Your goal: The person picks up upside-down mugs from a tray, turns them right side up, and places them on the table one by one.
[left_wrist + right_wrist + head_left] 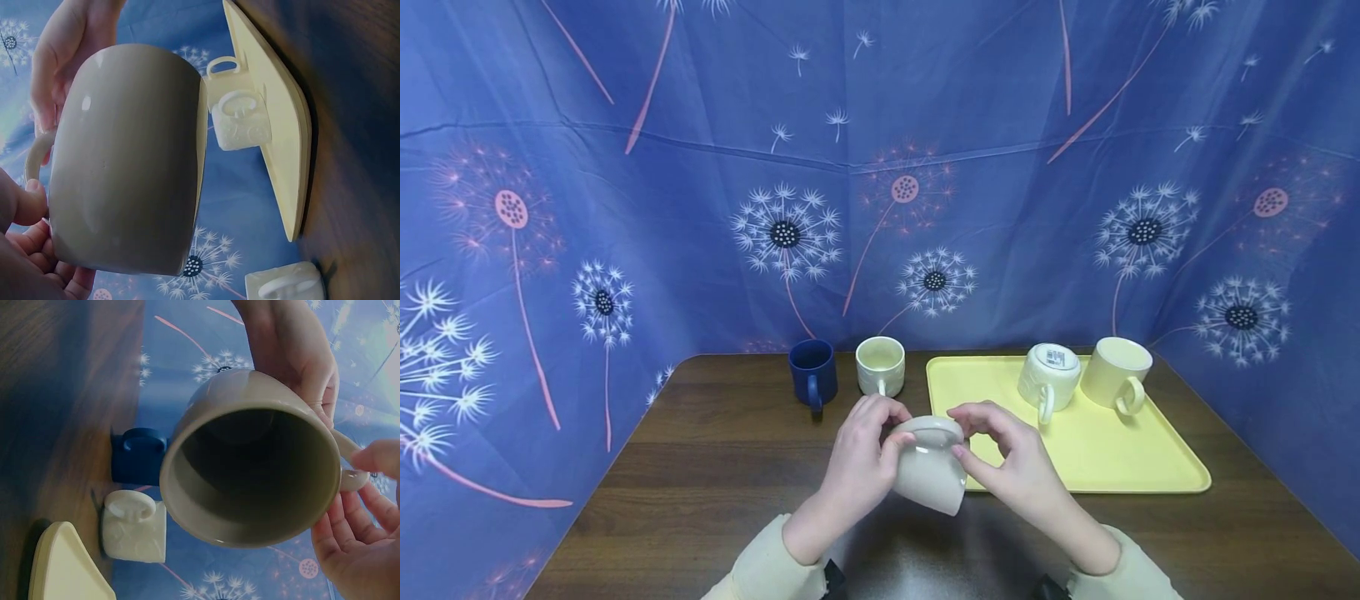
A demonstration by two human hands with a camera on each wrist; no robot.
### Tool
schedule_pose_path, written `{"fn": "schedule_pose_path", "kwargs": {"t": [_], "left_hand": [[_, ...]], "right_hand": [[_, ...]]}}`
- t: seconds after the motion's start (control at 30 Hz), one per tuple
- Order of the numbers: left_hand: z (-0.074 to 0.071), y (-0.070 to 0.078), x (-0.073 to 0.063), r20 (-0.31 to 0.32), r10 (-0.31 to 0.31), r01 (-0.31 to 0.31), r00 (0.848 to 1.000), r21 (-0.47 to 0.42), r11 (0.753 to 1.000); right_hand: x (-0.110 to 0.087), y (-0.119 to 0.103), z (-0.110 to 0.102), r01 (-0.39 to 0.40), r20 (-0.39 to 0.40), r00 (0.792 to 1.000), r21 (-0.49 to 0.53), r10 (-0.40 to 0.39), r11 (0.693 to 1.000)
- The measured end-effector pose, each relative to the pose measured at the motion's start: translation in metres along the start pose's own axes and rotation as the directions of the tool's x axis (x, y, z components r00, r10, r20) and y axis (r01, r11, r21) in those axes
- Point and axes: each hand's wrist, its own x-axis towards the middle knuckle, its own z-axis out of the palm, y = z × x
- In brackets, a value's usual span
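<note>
Both hands hold a grey-beige mug (930, 479) above the dark wooden table, tilted with its handle (931, 423) uppermost. My left hand (861, 458) grips it from the left, thumb at the handle. From the right, my right hand (1018, 458) pinches the handle end nearer the rim, thumb and fingers curled. In the right wrist view the mug's open mouth (250, 481) faces the camera, and the inside looks bare. The left wrist view shows its smooth outer wall (125, 162), with the left thumb on the handle (39, 156).
A yellow tray (1120, 467) lies on the table at the right. On it, bottom up, stand a white embossed mug (1041, 379) and a cream mug (1108, 375). Behind the hands are a blue mug (812, 375) and an upright white mug (880, 367). A blue dandelion-print cloth (1000, 208) hangs behind.
</note>
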Motion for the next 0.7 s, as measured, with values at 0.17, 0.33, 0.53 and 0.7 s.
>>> {"fn": "schedule_pose_path", "kwargs": {"t": [0.17, 0.33, 0.53, 0.7], "left_hand": [[0.0014, 0.001, -0.0016, -0.006, -0.024, 0.024, 1.0, -0.016, 1.0], [0.002, 0.001, -0.0029, -0.005, -0.024, 0.023, 1.0, -0.025, 0.999], [0.0038, -0.0013, -0.0039, -0.012, -0.005, 0.005, 1.0, -0.041, 0.999], [0.0033, -0.0011, -0.0044, 0.012, -0.015, 0.016, 1.0, -0.07, 0.997]], "right_hand": [[0.0012, 0.0009, 0.0024, 0.044, -0.037, 0.998, -0.099, -0.048, 0.994], [0.0016, 0.0003, 0.0035, 0.051, -0.055, 0.997, -0.106, -0.057, 0.993], [0.002, -0.0009, 0.0022, 0.04, -0.047, 0.998, -0.117, -0.045, 0.992], [0.0034, -0.0032, -0.0008, 0.052, -0.035, 0.998, -0.12, -0.057, 0.991]]}}
